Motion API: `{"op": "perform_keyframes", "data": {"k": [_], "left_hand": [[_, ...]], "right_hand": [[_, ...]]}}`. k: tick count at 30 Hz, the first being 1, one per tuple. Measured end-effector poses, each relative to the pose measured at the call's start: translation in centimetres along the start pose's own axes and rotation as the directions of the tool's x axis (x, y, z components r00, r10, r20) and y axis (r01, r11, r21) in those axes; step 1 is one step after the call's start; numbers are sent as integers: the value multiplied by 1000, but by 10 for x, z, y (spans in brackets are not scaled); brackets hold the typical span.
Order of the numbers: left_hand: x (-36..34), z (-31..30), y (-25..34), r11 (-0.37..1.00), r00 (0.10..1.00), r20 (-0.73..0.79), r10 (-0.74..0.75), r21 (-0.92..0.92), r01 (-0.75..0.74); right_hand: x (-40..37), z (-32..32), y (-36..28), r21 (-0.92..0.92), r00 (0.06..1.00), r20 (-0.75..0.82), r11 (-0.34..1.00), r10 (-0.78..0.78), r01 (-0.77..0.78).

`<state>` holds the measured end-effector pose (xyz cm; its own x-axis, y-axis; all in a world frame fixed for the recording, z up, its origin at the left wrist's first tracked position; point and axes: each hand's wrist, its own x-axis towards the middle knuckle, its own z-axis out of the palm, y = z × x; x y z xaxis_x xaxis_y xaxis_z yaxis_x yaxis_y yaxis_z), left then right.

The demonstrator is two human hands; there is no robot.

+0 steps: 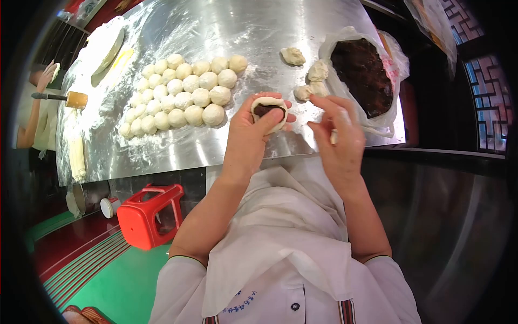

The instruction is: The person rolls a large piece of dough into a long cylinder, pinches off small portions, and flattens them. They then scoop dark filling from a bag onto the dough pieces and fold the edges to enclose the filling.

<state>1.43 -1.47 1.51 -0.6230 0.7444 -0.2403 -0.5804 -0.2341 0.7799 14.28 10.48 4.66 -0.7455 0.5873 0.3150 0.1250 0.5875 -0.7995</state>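
Observation:
My left hand holds a round dough wrapper cupped in its fingers, with the thumb pressed on the dark filling inside it. The pale dough stands up as a rim around that filling. To the right, my right hand is half curled, its thumb and forefinger apart. A small pale piece of dough shows within its curled fingers. Just beyond its fingertips lie loose dough lumps, and another lump sits farther back.
Rows of round dough balls stand on the floured steel table. A plastic bag of dark filling lies at the right. A mallet and a dough strip are at the left. Below is a red stool; another person's hand shows far left.

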Motion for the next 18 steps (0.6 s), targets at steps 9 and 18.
{"op": "perform_keyframes", "data": {"k": [9,18], "left_hand": [[-10,5,12,895,974,178,-138,-399,199],[-22,9,10,972,978,186,-96,231,52]], "right_hand": [[5,6,23,-131,963,192,967,-192,218],[0,23,2,64,930,111,937,-349,344]]}}
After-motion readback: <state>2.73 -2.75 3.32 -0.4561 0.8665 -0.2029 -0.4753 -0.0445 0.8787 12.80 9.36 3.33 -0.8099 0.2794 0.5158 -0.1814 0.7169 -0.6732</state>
